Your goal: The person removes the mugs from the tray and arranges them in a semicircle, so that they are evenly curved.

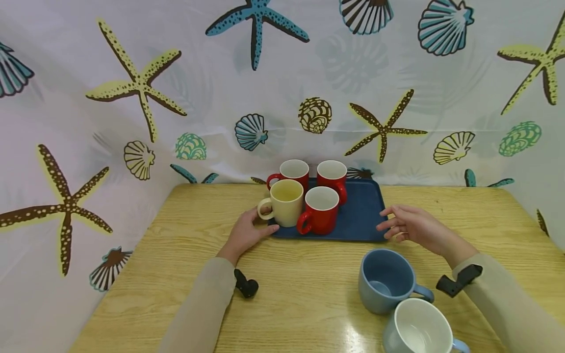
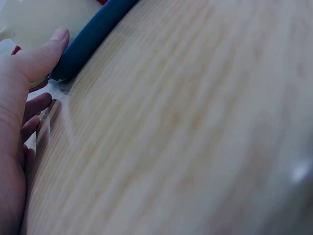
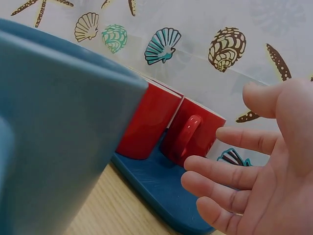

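Note:
On the blue tray (image 1: 364, 215) stand a pale yellow mug (image 1: 288, 210) and several red mugs (image 1: 321, 215), white inside. My left hand (image 1: 248, 233) is at the tray's left front corner, beside the yellow mug's handle. In the left wrist view its thumb lies at the tray's rim (image 2: 93, 41), the other fingers loosely bent, partly hidden behind the thumb. Off the tray's right edge hovers my right hand (image 1: 417, 228), holding nothing. The right wrist view shows that hand (image 3: 274, 166) with fingers spread and slightly bent, in front of the tray (image 3: 183, 200).
A blue mug (image 1: 384, 282) stands on the wooden table (image 1: 287, 289) in front of the tray's right side. Nearer the front edge is a mug with a white inside (image 1: 417, 328) and a blue handle. A patterned cloth (image 1: 282, 98) hangs behind the table.

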Demonstrator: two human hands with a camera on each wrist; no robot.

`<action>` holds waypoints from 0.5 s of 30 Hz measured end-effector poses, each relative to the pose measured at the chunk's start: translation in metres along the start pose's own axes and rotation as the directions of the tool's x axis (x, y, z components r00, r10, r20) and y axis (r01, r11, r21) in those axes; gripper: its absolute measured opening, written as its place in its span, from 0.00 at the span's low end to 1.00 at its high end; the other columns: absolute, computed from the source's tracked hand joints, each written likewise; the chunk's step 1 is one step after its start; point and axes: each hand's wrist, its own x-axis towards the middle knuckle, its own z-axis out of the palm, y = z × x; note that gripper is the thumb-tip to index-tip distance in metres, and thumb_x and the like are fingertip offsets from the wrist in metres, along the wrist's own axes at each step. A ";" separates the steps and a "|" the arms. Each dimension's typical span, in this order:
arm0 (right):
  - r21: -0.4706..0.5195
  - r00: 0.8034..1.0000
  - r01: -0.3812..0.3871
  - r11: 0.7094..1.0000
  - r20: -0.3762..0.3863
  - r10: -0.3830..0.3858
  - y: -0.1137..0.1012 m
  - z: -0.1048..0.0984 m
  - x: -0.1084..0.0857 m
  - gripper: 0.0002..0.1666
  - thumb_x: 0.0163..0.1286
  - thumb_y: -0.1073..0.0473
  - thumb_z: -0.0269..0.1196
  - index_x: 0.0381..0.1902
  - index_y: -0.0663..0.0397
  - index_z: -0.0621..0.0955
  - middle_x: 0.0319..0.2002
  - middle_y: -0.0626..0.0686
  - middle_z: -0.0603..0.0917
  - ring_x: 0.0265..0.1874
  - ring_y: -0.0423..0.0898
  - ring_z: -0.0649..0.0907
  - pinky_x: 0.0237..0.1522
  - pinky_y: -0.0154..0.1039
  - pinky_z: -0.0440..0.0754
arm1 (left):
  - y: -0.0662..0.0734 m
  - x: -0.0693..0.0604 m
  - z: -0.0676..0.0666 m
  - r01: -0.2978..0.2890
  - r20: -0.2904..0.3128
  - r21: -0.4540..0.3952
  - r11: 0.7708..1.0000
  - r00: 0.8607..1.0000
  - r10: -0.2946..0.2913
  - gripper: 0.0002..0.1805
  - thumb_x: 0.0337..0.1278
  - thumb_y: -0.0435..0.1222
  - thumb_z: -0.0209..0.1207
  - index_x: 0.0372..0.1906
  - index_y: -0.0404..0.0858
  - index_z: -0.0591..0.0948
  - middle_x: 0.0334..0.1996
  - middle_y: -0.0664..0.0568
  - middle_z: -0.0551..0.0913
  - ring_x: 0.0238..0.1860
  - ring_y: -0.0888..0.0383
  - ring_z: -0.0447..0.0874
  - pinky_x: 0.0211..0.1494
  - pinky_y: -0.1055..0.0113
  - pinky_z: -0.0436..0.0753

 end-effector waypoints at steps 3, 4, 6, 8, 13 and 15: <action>0.021 1.000 -0.016 1.000 -0.014 0.016 -0.002 0.000 0.009 0.22 0.74 0.44 0.44 0.52 0.52 0.72 0.47 0.60 0.81 0.40 0.52 0.81 0.43 0.47 0.77 | -0.001 0.000 0.001 0.004 -0.003 -0.002 1.000 1.000 -0.004 0.32 0.44 0.54 0.67 0.57 0.50 0.76 0.57 0.56 0.75 0.62 0.55 0.66 0.64 0.54 0.62; 0.031 1.000 -0.020 0.999 -0.018 0.020 -0.003 0.000 0.012 0.22 0.74 0.44 0.44 0.52 0.52 0.71 0.47 0.60 0.81 0.40 0.51 0.81 0.43 0.47 0.77 | 0.000 -0.001 0.001 0.002 -0.002 -0.001 1.000 1.000 -0.002 0.32 0.44 0.54 0.67 0.58 0.50 0.75 0.57 0.56 0.75 0.62 0.54 0.66 0.64 0.53 0.62; 0.052 0.999 -0.024 0.998 -0.026 0.025 -0.005 -0.001 0.016 0.21 0.74 0.44 0.45 0.52 0.52 0.72 0.47 0.59 0.81 0.40 0.51 0.81 0.42 0.45 0.77 | 0.000 -0.001 0.001 0.003 -0.002 0.002 1.000 1.000 -0.003 0.32 0.44 0.53 0.67 0.58 0.50 0.75 0.57 0.55 0.74 0.62 0.54 0.66 0.64 0.53 0.62; 0.069 0.999 -0.021 0.997 -0.027 0.023 -0.006 -0.001 0.021 0.21 0.74 0.44 0.44 0.51 0.51 0.71 0.47 0.59 0.81 0.39 0.50 0.81 0.41 0.44 0.77 | 0.000 -0.001 0.000 0.009 -0.002 0.004 1.000 1.000 -0.009 0.32 0.45 0.53 0.67 0.58 0.50 0.75 0.57 0.56 0.74 0.62 0.54 0.66 0.64 0.53 0.62; 0.078 0.998 -0.028 0.997 -0.046 0.032 -0.010 -0.001 0.030 0.21 0.74 0.43 0.45 0.52 0.51 0.71 0.47 0.59 0.81 0.39 0.50 0.80 0.42 0.44 0.76 | 0.000 0.000 0.000 0.017 -0.004 0.008 1.000 1.000 -0.017 0.32 0.45 0.54 0.67 0.58 0.51 0.75 0.58 0.56 0.74 0.62 0.55 0.66 0.65 0.54 0.62; 0.074 0.997 -0.042 0.996 -0.058 0.046 -0.010 0.000 0.034 0.22 0.73 0.42 0.46 0.52 0.52 0.71 0.47 0.59 0.81 0.39 0.51 0.80 0.42 0.44 0.76 | 0.000 0.000 0.000 0.011 -0.004 0.010 1.000 1.000 -0.011 0.32 0.44 0.55 0.67 0.58 0.50 0.75 0.58 0.56 0.74 0.62 0.54 0.66 0.65 0.53 0.62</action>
